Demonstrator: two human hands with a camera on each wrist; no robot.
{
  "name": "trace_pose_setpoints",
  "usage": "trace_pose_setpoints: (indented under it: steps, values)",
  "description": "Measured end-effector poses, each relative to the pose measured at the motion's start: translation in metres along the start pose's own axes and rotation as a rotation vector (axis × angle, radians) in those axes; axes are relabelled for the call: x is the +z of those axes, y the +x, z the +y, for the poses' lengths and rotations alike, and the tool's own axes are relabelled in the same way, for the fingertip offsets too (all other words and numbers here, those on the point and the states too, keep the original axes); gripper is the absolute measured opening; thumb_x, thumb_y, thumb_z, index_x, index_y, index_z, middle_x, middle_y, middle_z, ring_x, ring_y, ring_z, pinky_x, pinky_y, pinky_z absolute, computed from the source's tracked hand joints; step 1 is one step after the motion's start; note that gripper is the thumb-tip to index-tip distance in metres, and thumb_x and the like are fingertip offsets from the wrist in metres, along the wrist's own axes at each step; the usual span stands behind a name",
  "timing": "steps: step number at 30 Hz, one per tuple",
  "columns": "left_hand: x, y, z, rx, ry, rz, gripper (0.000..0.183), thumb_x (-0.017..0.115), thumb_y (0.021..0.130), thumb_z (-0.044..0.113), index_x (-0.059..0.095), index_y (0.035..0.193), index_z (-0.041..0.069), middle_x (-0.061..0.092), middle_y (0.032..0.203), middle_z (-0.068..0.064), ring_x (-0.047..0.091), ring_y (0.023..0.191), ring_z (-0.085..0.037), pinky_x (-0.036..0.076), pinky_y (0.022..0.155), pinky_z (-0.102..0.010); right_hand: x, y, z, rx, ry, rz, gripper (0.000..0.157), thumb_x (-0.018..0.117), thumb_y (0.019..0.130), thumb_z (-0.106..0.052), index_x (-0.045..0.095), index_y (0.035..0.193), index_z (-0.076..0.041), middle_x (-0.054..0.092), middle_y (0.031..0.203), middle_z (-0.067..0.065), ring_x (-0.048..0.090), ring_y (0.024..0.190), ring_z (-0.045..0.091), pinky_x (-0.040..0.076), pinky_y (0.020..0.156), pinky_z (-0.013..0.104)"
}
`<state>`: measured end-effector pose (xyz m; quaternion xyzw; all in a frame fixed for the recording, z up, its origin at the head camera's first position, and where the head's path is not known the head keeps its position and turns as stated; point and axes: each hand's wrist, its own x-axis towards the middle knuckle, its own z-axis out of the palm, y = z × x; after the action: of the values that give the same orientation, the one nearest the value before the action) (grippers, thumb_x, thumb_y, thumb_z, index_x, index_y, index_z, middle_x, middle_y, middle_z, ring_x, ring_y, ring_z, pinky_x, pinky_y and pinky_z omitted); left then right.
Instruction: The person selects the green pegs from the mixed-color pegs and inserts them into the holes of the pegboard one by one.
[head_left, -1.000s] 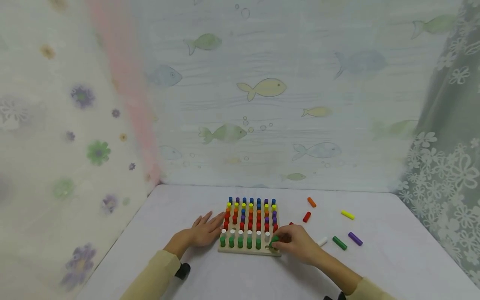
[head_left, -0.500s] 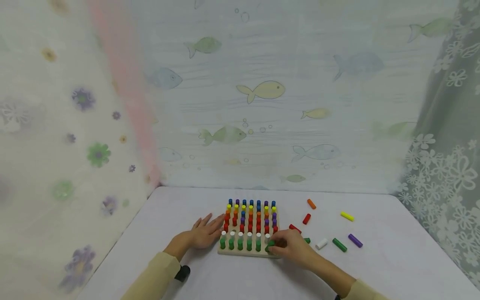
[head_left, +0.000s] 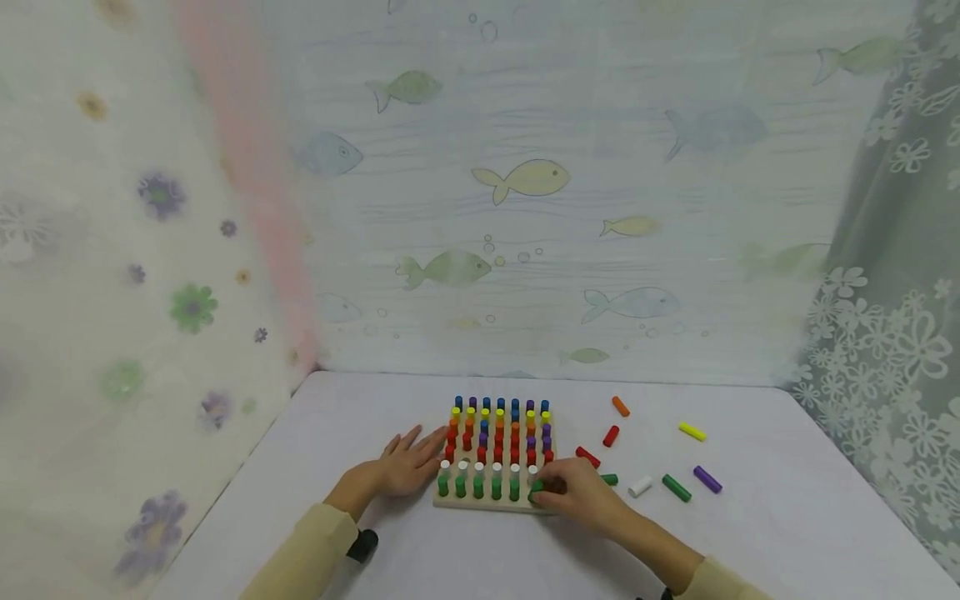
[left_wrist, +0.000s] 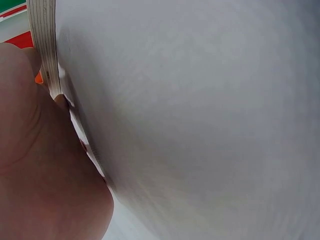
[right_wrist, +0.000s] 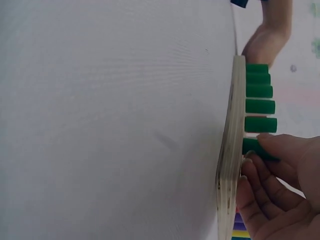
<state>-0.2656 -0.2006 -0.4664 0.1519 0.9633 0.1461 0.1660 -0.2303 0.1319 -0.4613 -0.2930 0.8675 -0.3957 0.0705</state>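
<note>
A wooden pegboard [head_left: 480, 503] with rows of coloured pegs lies on the white table. My right hand [head_left: 581, 493] is at its near right corner, pinching a green peg [right_wrist: 256, 146] between thumb and fingers. That peg stands at the board's surface, in line with the other green pegs [right_wrist: 260, 106] of the front row. Behind them runs a row of white pegs [head_left: 497, 470], with red, orange, yellow, purple and blue ones farther back. My left hand [head_left: 408, 467] lies with fingers spread at the board's left edge. In the left wrist view, the hand [left_wrist: 45, 150] is close against the board's side [left_wrist: 44, 45].
Loose pegs lie right of the board: orange [head_left: 621, 407], yellow [head_left: 692, 432], purple [head_left: 707, 479], white [head_left: 641, 486], green [head_left: 677, 488] and red [head_left: 588, 457]. An open hole [head_left: 465, 460] shows in the board. A curtain with printed fish [head_left: 532, 179] hangs behind the table.
My right hand has brought the green peg from a tilt at the front right corner down to the board, in line with the front row. The left hand has stayed in place.
</note>
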Motion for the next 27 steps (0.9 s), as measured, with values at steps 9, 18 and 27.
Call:
trace_pose_setpoints:
  steps: [9,18,27]
  values:
    - [-0.0047,0.0007,0.0016,0.006,0.004,-0.003,0.062,0.035,0.110,0.043,0.016,0.166,0.024,0.021,0.171,0.001,0.004,0.158,-0.035,0.002,0.124,-0.061,0.0034,0.0027,-0.0027,0.017,-0.044,0.008,0.016,0.077,0.093,-0.019,0.078,0.105,-0.008,0.068,0.084,-0.010,0.057,0.074,0.007,0.051,0.065,0.020]
    - [-0.0031,0.0002,0.0004,0.006,-0.005,-0.003,0.063,0.036,0.110,0.044,0.017,0.166,0.024,0.022,0.171,0.001,0.004,0.158,-0.034,0.002,0.124,-0.061,0.0041,0.0015,-0.0034,0.027,-0.044,0.007,0.017,0.078,0.092,-0.018,0.078,0.106,-0.007,0.068,0.085,-0.009,0.057,0.075,0.007,0.051,0.065,0.020]
    - [-0.0021,-0.0006,0.0008,-0.001,-0.005,-0.006,0.063,0.037,0.110,0.044,0.017,0.166,0.023,0.023,0.170,0.000,0.005,0.158,-0.035,0.002,0.124,-0.061,-0.0015,-0.0046,-0.0023,0.033,-0.031,-0.013,0.019,0.078,0.092,-0.020,0.078,0.108,-0.010,0.068,0.089,-0.010,0.058,0.078,0.008,0.053,0.069,0.020]
